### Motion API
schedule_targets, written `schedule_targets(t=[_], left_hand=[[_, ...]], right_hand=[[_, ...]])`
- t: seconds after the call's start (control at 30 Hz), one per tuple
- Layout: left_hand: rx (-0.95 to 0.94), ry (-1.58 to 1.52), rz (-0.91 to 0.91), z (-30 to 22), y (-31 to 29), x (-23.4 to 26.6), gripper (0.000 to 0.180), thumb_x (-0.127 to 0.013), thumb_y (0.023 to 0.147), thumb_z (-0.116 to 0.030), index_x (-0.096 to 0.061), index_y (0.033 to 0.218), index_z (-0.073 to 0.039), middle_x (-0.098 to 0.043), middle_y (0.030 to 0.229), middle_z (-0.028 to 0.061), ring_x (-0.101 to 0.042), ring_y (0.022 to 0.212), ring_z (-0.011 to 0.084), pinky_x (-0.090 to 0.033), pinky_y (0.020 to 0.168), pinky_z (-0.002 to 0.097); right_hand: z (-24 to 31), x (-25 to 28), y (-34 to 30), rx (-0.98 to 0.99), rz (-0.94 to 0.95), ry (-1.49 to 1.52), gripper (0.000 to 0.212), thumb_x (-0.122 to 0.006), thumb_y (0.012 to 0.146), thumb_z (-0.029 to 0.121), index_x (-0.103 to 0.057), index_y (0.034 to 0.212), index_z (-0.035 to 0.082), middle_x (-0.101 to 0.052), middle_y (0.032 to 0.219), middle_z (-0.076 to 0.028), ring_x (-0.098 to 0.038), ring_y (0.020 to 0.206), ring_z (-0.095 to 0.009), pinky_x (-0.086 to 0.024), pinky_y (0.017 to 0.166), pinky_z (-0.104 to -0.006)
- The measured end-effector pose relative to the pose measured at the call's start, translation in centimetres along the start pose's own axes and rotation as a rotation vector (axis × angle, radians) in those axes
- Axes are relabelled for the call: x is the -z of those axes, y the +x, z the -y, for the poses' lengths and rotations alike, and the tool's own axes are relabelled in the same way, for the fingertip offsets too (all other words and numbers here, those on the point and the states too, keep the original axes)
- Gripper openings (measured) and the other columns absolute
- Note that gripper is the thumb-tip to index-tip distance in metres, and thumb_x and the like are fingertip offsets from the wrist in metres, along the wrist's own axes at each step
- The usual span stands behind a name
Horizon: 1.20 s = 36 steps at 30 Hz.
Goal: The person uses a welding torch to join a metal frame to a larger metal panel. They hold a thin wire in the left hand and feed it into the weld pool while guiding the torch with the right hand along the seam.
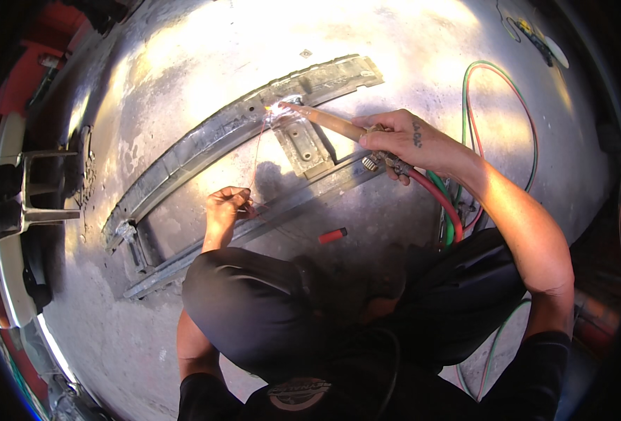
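My right hand (pixel 394 137) is wrapped round a brass gas torch (pixel 328 121), with red and green hoses running from its rear end. The torch tip meets a bright glow on a curved metal beam (pixel 184 151), where a short bracket (pixel 302 149) with holes joins it. My left hand (pixel 229 207) pinches a thin copper-coloured filler rod (pixel 258 158), whose upper end reaches the glowing joint. A straight metal rail (pixel 282 203) lies nearer to me, below the bracket. Glare hides the exact meeting point of rod, tip and metal.
A red cylinder with a dark end (pixel 332 236) lies on the concrete floor (pixel 408 210) before my knees. Green and red hoses (pixel 535 133) loop at the right. A tool with a yellow body and cord (pixel 531 35) lies far right. Metal stand parts (pixel 50 186) jut in at left.
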<state>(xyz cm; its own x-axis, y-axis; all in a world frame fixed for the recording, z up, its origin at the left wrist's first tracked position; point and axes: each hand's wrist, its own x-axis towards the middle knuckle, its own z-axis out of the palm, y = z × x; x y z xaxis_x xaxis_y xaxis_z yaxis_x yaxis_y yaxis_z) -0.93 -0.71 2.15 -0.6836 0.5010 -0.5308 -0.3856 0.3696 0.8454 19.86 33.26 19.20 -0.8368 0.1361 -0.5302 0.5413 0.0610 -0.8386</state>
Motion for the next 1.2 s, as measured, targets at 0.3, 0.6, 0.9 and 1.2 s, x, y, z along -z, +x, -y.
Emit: schedule_targets(t=[0.3,0.6,0.9,1.2], left_hand=[[-0.004,-0.006,0.010,-0.05,0.13,-0.17,0.016,-0.076,0.095,-0.013,-0.071,0.095,0.002,-0.071,0.082,0.0100,-0.070,0.065,0.0206,-0.060,0.064,0.0368],[-0.015,-0.026,0.005,-0.06,0.23,-0.19,0.014,-0.075,0.097,-0.011,-0.073,0.093,0.003,-0.073,0.078,0.0101,-0.071,0.064,0.0180,-0.062,0.059,0.0337],[-0.015,-0.024,0.007,0.15,0.38,-0.17,0.016,-0.075,0.097,-0.011,-0.072,0.093,0.004,-0.073,0.078,0.0106,-0.071,0.063,0.0183,-0.062,0.058,0.0332],[-0.015,-0.037,0.009,0.16,0.24,-0.18,0.015,-0.074,0.097,-0.010,-0.072,0.093,0.003,-0.073,0.079,0.0104,-0.071,0.063,0.0184,-0.062,0.058,0.0339]], right_hand=[[-0.02,0.01,0.00,-0.017,-0.002,0.013,0.064,-0.064,0.104,0.028,-0.046,0.153,-0.009,-0.057,0.083,-0.005,-0.061,0.055,-0.013,-0.047,0.047,-0.0288],[-0.08,0.06,0.14,-0.007,-0.005,0.012,0.064,-0.063,0.104,0.027,-0.046,0.153,-0.009,-0.056,0.079,-0.003,-0.061,0.055,-0.013,-0.047,0.047,-0.0289],[0.20,-0.09,-0.17,0.007,-0.007,-0.063,0.057,-0.058,0.103,0.041,-0.063,0.139,-0.003,-0.054,0.069,0.000,-0.060,0.061,-0.012,-0.051,0.051,-0.0281],[0.01,-0.04,-0.04,-0.006,-0.009,-0.067,0.060,-0.058,0.103,0.041,-0.059,0.146,-0.001,-0.053,0.071,0.001,-0.061,0.062,-0.012,-0.052,0.052,-0.0281]])
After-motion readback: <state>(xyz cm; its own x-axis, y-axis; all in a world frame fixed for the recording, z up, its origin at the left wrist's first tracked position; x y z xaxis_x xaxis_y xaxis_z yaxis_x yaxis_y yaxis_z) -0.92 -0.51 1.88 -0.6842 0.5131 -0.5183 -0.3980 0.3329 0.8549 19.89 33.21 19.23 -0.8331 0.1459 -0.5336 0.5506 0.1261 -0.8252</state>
